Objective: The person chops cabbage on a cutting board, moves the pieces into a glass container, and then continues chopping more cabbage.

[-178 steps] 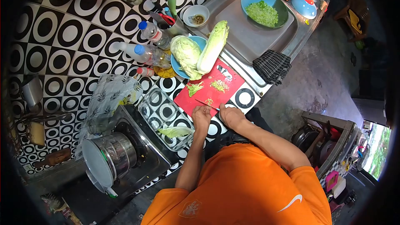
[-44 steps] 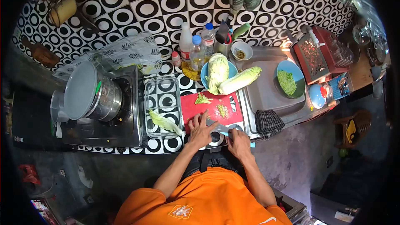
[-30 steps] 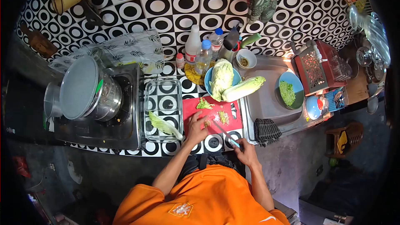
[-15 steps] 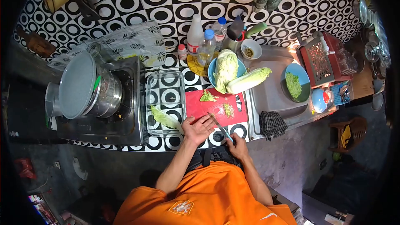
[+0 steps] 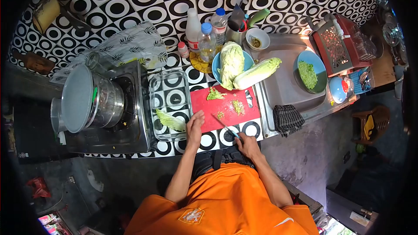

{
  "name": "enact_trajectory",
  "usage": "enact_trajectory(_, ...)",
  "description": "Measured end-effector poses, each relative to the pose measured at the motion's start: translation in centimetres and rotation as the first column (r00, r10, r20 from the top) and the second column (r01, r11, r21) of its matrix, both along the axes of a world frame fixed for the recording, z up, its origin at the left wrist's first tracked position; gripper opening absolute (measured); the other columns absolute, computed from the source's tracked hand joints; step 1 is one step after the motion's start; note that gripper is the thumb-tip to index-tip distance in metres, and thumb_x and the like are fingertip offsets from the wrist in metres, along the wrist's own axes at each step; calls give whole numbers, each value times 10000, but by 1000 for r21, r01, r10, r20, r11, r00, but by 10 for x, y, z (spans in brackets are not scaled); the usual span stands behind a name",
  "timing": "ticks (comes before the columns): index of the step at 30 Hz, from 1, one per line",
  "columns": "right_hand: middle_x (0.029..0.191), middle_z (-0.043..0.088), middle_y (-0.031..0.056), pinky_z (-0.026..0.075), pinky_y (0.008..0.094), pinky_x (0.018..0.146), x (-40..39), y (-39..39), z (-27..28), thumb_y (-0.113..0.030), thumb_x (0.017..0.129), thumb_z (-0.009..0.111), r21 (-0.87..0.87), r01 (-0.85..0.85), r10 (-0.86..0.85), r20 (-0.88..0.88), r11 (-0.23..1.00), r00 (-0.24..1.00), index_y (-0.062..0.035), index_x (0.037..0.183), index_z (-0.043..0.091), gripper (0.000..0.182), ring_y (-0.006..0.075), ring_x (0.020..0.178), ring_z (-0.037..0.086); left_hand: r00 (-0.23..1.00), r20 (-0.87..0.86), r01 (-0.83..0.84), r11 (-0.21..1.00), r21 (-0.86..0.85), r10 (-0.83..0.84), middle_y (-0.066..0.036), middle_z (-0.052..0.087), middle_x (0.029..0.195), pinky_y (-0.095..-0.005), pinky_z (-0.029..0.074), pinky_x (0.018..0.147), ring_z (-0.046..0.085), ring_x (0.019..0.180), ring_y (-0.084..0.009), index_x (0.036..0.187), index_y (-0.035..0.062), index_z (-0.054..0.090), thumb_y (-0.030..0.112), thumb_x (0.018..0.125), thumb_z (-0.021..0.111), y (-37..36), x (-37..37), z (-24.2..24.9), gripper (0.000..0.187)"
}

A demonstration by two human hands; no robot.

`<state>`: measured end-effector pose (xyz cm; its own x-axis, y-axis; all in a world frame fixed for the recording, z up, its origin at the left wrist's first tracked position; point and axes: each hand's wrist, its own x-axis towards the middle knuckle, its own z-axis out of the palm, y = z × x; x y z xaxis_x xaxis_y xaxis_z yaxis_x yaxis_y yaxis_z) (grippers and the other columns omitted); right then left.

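Gripped in the right hand (image 5: 249,146), the knife (image 5: 227,126) slants over the red board (image 5: 249,115) at mid-frame near the open, empty left hand (image 5: 194,129), whose fingers could be nicked if it skids on scraps (image 5: 238,107).

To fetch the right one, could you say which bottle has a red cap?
The small, leftmost bottle; the tall white bottle has a white cap, the clear bottles blue ones.

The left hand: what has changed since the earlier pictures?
The left hand has moved left, away from the chopped bits, and is now open at the left edge of the board. The right hand still holds the knife; the cabbages and leaf stayed put.
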<state>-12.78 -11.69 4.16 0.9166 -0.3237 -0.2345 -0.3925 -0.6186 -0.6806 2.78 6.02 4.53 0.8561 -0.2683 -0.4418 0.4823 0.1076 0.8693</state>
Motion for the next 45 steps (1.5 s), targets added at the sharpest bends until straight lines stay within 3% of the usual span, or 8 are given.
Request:
enact_trajectory(6, 726, 607, 275, 489, 483, 616, 3, -3, 12, -158, 884, 570, -54, 219, -222, -56, 974, 973, -19, 983, 604, 174, 447, 705, 614, 996, -10, -86, 995, -53, 86, -197, 572, 1184, -333, 435, 961, 587, 1055, -240, 1258, -79, 465, 215, 926, 380, 18, 2, 6, 451)
enact_trajectory(9, 747, 609, 275, 492, 497, 651, 3, -1, 19, -135, 869, 570, -29, 59, -58, 17, 998, 998, 0, 971, 576, 170, 447, 740, 613, 989, -29, -148, 983, -109, 146, -192, 596, 1146, -335, 460, 932, 604, 1021, -247, 1234, -74, 496, 205, 920, 418, 24, 0, 13, 427)
enact_trajectory(16, 839, 630, 267, 494, 502, 752, 39, 18, 37, -150, 839, 580, 30, -275, 276, -174, 961, 945, -4, 972, 584, 198, 432, 818, 615, 981, -17, -194, 972, -134, 193, -174, 615, 1107, -322, 479, 876, 611, 947, -217, 1214, -51, 509, 200, 930, 424, 30, 2, 17, 389)
enact_trajectory(19, 838, 633, 263, 495, 503, 742, 41, 24, 30, -147, 846, 569, 15, -255, 253, -178, 967, 951, -5, 959, 587, 183, 441, 812, 614, 985, 26, -167, 984, -69, 169, -190, 614, 1110, -335, 480, 882, 606, 963, -225, 1239, -60, 481, 275, 965, 320, 31, 1, 18, 461)
enact_trajectory(25, 762, 617, 280, 494, 523, 696, 27, 15, 18, -113, 847, 558, -43, 14, -20, -151, 999, 988, 2, 943, 575, 151, 466, 755, 608, 980, -17, -200, 978, -51, 200, -188, 620, 1090, -323, 481, 862, 614, 930, -221, 1220, -76, 491, 245, 936, 380, 33, -1, 14, 443)
enact_trajectory(30, 728, 589, 299, 482, 505, 636, 8, 2, 12, -101, 848, 569, -29, 195, -196, -27, 980, 980, 16, 952, 577, 156, 469, 732, 601, 994, 63, -90, 996, 10, 89, -158, 631, 1054, -304, 474, 848, 609, 913, -188, 1174, -61, 530, 163, 906, 419, 26, -2, 11, 365)
enact_trajectory(39, 716, 603, 283, 489, 509, 668, 10, 13, 13, -144, 854, 566, -2, 122, -122, -53, 992, 991, 2, 942, 599, 173, 463, 728, 606, 990, 98, 95, 990, 105, -106, -124, 655, 1040, -245, 475, 814, 614, 886, -140, 1168, -49, 558, 114, 919, 446, 5, -6, 8, 319)
enact_trajectory(45, 774, 607, 294, 492, 469, 674, 8, 2, 11, -166, 878, 556, 15, 258, -257, -36, 966, 966, 4, 1034, 612, 238, 457, 772, 613, 926, 163, 294, 921, 256, -340, -126, 660, 1074, -243, 474, 829, 621, 919, -142, 1197, -58, 556, 120, 938, 489, 0, -19, -8, 321)
